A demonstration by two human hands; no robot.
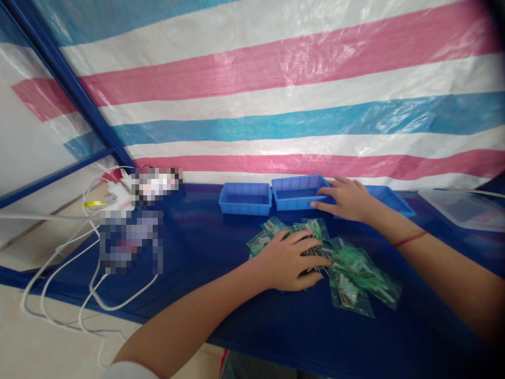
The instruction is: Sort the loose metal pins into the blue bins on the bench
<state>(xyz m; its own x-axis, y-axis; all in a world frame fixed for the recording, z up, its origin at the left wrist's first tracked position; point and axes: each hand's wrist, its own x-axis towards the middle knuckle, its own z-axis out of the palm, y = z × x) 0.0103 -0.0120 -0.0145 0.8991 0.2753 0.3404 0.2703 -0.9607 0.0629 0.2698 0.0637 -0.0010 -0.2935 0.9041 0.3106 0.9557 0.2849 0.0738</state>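
Note:
My left hand (294, 261) lies palm down with its fingers spread over a pile of small clear plastic packets (361, 268). The packets hold green and whitish pieces with thin metal pins, and part of the pile is hidden under the hand. Beyond it, my right hand (349, 200) reaches to the right end of the middle blue bin (298, 202), fingers apart at its edge. That bin sits slightly askew beside the left blue bin (245, 208). Behind my right wrist a third blue bin (390, 201) is partly covered.
A translucent plastic tray or lid (453, 210) lies at the far right of the dark blue table (197, 252). White cables (92, 284) and a power strip (118, 196) crowd the left side, near blurred items. A striped plastic sheet (276, 121) hangs behind, beside a blue frame post (71, 84).

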